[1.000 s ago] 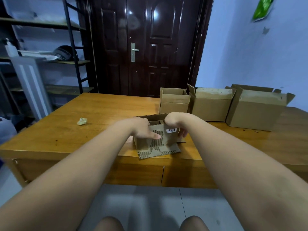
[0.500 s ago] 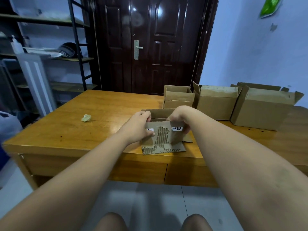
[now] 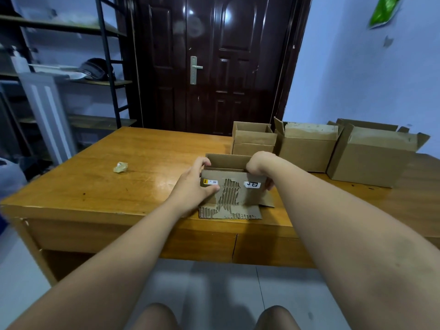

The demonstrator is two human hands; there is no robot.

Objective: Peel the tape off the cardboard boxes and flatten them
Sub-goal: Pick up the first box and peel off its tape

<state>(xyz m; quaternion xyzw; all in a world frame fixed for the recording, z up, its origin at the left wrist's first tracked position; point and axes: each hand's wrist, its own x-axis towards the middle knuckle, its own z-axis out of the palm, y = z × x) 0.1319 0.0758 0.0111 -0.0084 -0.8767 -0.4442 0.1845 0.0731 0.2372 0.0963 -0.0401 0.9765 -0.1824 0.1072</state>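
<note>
A small open cardboard box [image 3: 247, 195] with a torn, ribbed front face stands near the front edge of the wooden table [image 3: 142, 186]. Its front flap lies flat on the table. My left hand [image 3: 194, 186] grips the box's left side, thumb on the front face. My right hand [image 3: 260, 164] holds the top right corner, fingers curled over the edge. Three more open cardboard boxes stand behind: a small one [image 3: 253, 140], a medium one [image 3: 307, 148] and a large one [image 3: 371, 156].
A crumpled wad of tape [image 3: 120, 167] lies on the table to the left. A dark door [image 3: 214, 63] is behind the table, and a metal shelf rack [image 3: 71, 75] stands at the left. My knees show at the bottom.
The box now stands more upright, with its front face raised and opened out. My left hand has shifted from the front face to the left side. The camera has come closer.
</note>
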